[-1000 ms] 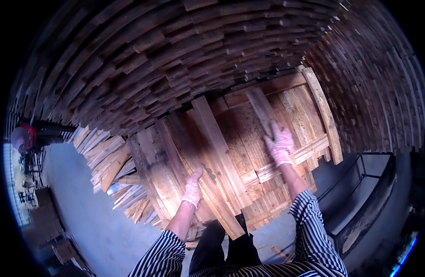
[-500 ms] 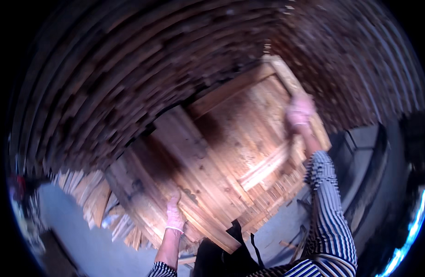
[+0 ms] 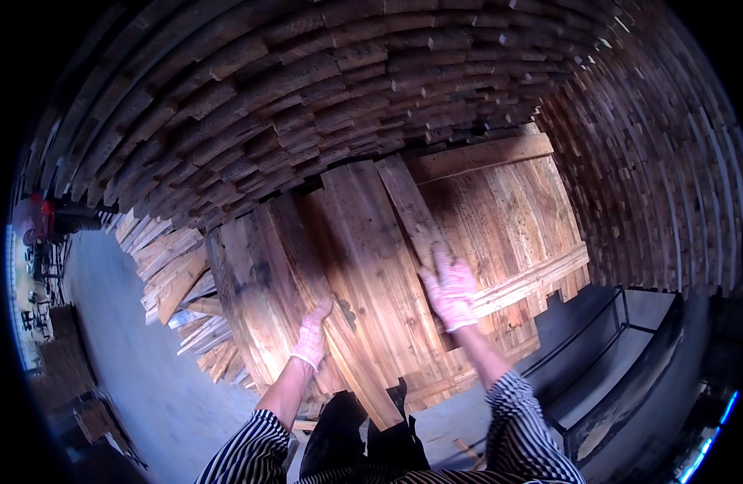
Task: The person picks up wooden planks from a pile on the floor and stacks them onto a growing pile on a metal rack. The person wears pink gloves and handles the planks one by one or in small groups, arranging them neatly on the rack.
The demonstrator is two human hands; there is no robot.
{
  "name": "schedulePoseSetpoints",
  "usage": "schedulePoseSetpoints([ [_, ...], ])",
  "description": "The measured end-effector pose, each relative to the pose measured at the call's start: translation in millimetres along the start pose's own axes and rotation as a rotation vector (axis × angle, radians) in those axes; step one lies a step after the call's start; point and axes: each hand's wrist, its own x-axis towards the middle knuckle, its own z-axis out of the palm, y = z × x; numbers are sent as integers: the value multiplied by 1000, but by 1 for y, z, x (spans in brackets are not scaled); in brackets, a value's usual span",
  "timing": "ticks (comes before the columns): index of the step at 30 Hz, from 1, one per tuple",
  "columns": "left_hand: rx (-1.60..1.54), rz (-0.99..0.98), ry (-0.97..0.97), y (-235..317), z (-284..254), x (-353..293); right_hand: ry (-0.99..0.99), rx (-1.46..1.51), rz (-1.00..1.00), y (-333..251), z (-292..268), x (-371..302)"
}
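Top layer [image 3: 363, 234] looks part-laid, 2 o'clock uncovered. Left hand [image 3: 312, 335] on plank [image 3: 362, 369], right hand [image 3: 452, 292] on board [image 3: 405, 192]; can't tell grips.

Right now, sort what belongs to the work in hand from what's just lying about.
Apparently in the work:
long board by the left hand
plank at the right hand's fingers
flat layer of boards beneath

Apparently just about:
loose wood pieces, left
black metal frame, right
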Motion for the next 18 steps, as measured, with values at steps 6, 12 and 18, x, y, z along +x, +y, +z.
schedulePoseSetpoints([
  [6,20,81,2,-12,-15,20,77,62,64,-22,24,11],
  [12,283,152,-21,0,12,-16,50,-204,-212,-56,-9,-13],
  [18,944,402,-124,-49,25,-102,-757,952,64,-93,-25,-136],
])
